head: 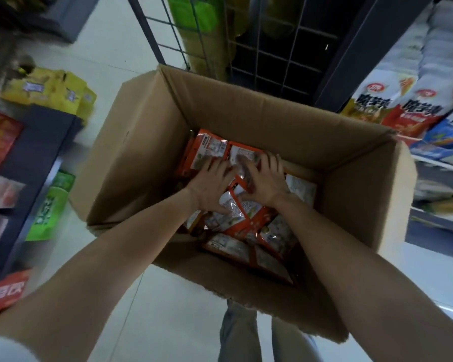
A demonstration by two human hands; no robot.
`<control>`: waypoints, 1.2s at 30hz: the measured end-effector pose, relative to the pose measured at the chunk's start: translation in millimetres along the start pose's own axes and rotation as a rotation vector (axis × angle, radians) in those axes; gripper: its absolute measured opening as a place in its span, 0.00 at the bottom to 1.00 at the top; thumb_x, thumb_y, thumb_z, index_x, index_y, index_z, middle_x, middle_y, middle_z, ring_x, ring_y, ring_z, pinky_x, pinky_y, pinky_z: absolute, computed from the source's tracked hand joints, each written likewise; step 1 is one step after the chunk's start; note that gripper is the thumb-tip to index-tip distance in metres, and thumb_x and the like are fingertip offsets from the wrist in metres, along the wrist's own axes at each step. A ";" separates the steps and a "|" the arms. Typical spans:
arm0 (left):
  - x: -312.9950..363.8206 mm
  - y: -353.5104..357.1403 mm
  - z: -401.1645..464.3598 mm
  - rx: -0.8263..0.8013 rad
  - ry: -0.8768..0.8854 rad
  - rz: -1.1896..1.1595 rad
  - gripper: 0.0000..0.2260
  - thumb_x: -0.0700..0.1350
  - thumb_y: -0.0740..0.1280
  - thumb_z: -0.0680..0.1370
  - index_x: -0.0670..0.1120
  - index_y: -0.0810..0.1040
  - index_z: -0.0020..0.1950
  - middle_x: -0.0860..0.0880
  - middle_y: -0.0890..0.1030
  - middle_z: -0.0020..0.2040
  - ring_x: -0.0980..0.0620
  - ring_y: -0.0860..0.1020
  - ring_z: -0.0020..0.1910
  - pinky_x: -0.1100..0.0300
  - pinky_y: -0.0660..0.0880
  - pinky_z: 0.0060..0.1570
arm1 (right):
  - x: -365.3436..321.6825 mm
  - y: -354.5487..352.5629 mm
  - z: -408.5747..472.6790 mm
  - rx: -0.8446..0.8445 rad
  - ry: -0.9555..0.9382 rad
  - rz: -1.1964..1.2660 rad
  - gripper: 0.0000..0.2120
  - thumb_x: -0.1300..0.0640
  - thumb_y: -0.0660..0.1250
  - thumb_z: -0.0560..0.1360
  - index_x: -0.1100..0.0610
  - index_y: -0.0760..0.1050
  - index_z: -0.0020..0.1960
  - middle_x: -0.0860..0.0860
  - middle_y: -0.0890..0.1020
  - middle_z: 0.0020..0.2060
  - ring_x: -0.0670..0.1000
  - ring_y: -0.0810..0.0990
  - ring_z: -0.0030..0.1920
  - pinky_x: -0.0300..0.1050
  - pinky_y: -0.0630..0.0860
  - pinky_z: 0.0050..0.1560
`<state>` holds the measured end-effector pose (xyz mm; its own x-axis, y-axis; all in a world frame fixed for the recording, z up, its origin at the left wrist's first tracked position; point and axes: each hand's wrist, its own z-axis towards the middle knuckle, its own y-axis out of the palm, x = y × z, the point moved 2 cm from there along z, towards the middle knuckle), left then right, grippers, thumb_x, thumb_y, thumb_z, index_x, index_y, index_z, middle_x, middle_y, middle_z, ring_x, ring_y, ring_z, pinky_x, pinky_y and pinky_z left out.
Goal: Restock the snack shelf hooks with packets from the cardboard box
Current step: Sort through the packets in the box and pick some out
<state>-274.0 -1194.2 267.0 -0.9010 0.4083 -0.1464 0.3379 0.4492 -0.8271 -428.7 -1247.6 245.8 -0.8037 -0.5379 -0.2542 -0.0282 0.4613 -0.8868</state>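
One cardboard box is seen, many orange packets inside, and two hands.

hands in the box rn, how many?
2. The left hand and right hand are side by side inside the cardboard box, both on the orange packets. Fingertips partly hidden among the packets.

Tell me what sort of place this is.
Most likely a small shop's snack aisle. Packaged snacks fill the shelves on the right, a wire rack stands ahead, and both hands, left and right, reach into a cardboard box of orange packets.
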 end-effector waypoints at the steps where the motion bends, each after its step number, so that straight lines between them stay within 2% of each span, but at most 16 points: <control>1: -1.1 -0.3 2.6 0.004 -0.008 0.023 0.53 0.75 0.60 0.67 0.42 0.44 0.78 0.39 0.50 0.77 0.39 0.50 0.75 0.41 0.44 0.72 | 2.5 -0.1 2.9 -0.013 -0.018 -0.022 0.53 0.32 0.71 0.65 0.48 0.45 0.79 0.60 0.53 0.74 0.62 0.50 0.74 0.59 0.43 0.74; 2: -4.4 -1.2 6.6 0.006 -0.019 0.052 0.54 0.75 0.60 0.67 0.42 0.43 0.78 0.39 0.48 0.77 0.39 0.49 0.76 0.41 0.43 0.72 | 5.0 -1.4 8.0 -0.021 -0.039 -0.057 0.54 0.32 0.71 0.65 0.49 0.44 0.79 0.61 0.51 0.75 0.61 0.49 0.75 0.59 0.42 0.74; 4: -10.4 0.7 12.8 -0.017 -0.008 0.096 0.55 0.76 0.59 0.66 0.42 0.43 0.78 0.40 0.51 0.77 0.39 0.50 0.76 0.41 0.42 0.72 | 7.6 -1.6 16.3 -0.033 -0.063 -0.126 0.56 0.30 0.70 0.64 0.49 0.44 0.78 0.61 0.51 0.75 0.62 0.52 0.73 0.58 0.47 0.74; 7: -11.4 6.6 12.1 -0.002 0.025 0.096 0.52 0.76 0.60 0.65 0.43 0.51 0.76 0.40 0.60 0.73 0.41 0.59 0.71 0.42 0.49 0.72 | 6.6 -0.5 11.1 -0.025 -0.041 -0.144 0.57 0.29 0.69 0.63 0.50 0.44 0.78 0.60 0.59 0.71 0.61 0.59 0.68 0.55 0.54 0.70; 10: -11.3 8.7 8.0 0.058 0.063 0.079 0.48 0.75 0.62 0.65 0.44 0.57 0.73 0.42 0.65 0.69 0.42 0.63 0.68 0.45 0.56 0.70 | -0.1 1.7 -3.9 -0.005 -0.062 -0.130 0.55 0.30 0.69 0.64 0.52 0.47 0.78 0.60 0.62 0.68 0.61 0.60 0.67 0.56 0.53 0.70; 14: -11.2 1.7 6.3 0.078 0.131 0.089 0.43 0.71 0.63 0.69 0.42 0.59 0.72 0.43 0.68 0.69 0.44 0.64 0.68 0.48 0.57 0.69 | -14.1 7.5 -14.3 -0.006 -0.044 -0.017 0.50 0.39 0.72 0.69 0.55 0.48 0.78 0.59 0.62 0.71 0.60 0.60 0.71 0.55 0.53 0.70; 17: -11.8 -1.9 6.4 0.090 0.139 0.103 0.39 0.68 0.63 0.71 0.43 0.60 0.72 0.44 0.70 0.69 0.45 0.64 0.69 0.51 0.56 0.69 | -21.6 6.3 -15.8 -0.009 0.042 0.095 0.48 0.47 0.73 0.70 0.58 0.46 0.78 0.60 0.66 0.71 0.59 0.66 0.69 0.53 0.55 0.70; 19: -14.5 -3.7 5.9 0.084 0.124 0.076 0.38 0.66 0.65 0.72 0.44 0.61 0.71 0.45 0.72 0.68 0.45 0.65 0.69 0.52 0.57 0.68 | -24.9 4.0 -16.1 -0.019 0.110 0.145 0.43 0.50 0.72 0.72 0.59 0.50 0.77 0.61 0.73 0.66 0.61 0.71 0.65 0.51 0.56 0.70; 22: -22.0 -9.3 4.9 0.107 0.114 0.010 0.33 0.63 0.66 0.73 0.45 0.63 0.70 0.46 0.73 0.66 0.47 0.67 0.67 0.53 0.60 0.66 | -25.5 -0.9 -17.5 0.018 0.170 0.112 0.29 0.49 0.70 0.74 0.59 0.65 0.70 0.58 0.77 0.60 0.59 0.74 0.61 0.51 0.60 0.68; 25: -32.6 -22.7 -1.0 0.198 0.086 -0.096 0.26 0.55 0.67 0.75 0.45 0.67 0.69 0.46 0.74 0.66 0.47 0.69 0.66 0.54 0.60 0.66 | -25.9 -22.5 -24.0 0.122 0.177 0.141 0.14 0.52 0.67 0.76 0.57 0.75 0.60 0.56 0.80 0.55 0.58 0.79 0.55 0.52 0.72 0.60; 27: -37.8 -36.6 -9.5 0.311 0.086 -0.187 0.21 0.49 0.69 0.76 0.44 0.72 0.66 0.45 0.76 0.63 0.44 0.73 0.63 0.52 0.65 0.63 | -27.3 -44.7 -37.1 0.193 0.194 0.157 0.12 0.53 0.65 0.78 0.56 0.76 0.59 0.55 0.81 0.54 0.58 0.80 0.52 0.49 0.75 0.52; 29: -42.9 -54.4 -22.8 0.432 0.087 -0.278 0.17 0.46 0.69 0.75 0.43 0.76 0.62 0.44 0.79 0.59 0.42 0.78 0.56 0.51 0.74 0.50 | -25.8 -66.0 -56.5 0.243 0.222 0.092 0.12 0.52 0.62 0.80 0.55 0.76 0.60 0.54 0.80 0.54 0.58 0.81 0.51 0.47 0.75 0.46; 30: -46.1 -63.1 -30.7 0.498 0.084 -0.328 0.15 0.46 0.70 0.75 0.43 0.77 0.60 0.45 0.79 0.56 0.42 0.79 0.52 0.52 0.76 0.43 | -23.7 -76.1 -68.8 0.278 0.237 0.053 0.12 0.53 0.62 0.80 0.54 0.77 0.60 0.53 0.80 0.54 0.57 0.82 0.49 0.46 0.74 0.43; 32: -54.5 -78.2 -48.1 0.602 0.038 -0.423 0.13 0.48 0.69 0.76 0.43 0.78 0.57 0.46 0.80 0.50 0.43 0.81 0.45 0.53 0.76 0.37 | -21.3 -99.4 -97.6 0.445 0.242 0.048 0.09 0.57 0.65 0.78 0.55 0.79 0.57 0.54 0.79 0.50 0.59 0.82 0.42 0.44 0.69 0.35; 34: -62.1 -92.2 -65.9 0.656 -0.089 -0.550 0.13 0.51 0.67 0.77 0.44 0.77 0.56 0.46 0.79 0.48 0.44 0.80 0.44 0.52 0.77 0.38 | -19.8 -126.6 -130.2 0.660 0.219 0.131 0.04 0.60 0.70 0.74 0.59 0.81 0.48 0.55 0.80 0.43 0.60 0.81 0.36 0.41 0.67 0.33; 36: -64.9 -105.6 -84.2 0.682 -0.247 -0.725 0.13 0.52 0.66 0.78 0.45 0.76 0.56 0.47 0.79 0.48 0.46 0.79 0.46 0.52 0.74 0.43 | -18.5 -154.8 -163.0 0.832 0.128 0.231 0.05 0.62 0.71 0.73 0.59 0.82 0.48 0.54 0.80 0.44 0.57 0.80 0.38 0.44 0.74 0.37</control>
<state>-228.3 -1201.2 409.5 -0.8841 0.0084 0.4673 -0.4670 -0.0565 -0.8825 -506.4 -1194.0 450.6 -0.7978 -0.3877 -0.4617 0.5468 -0.1428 -0.8250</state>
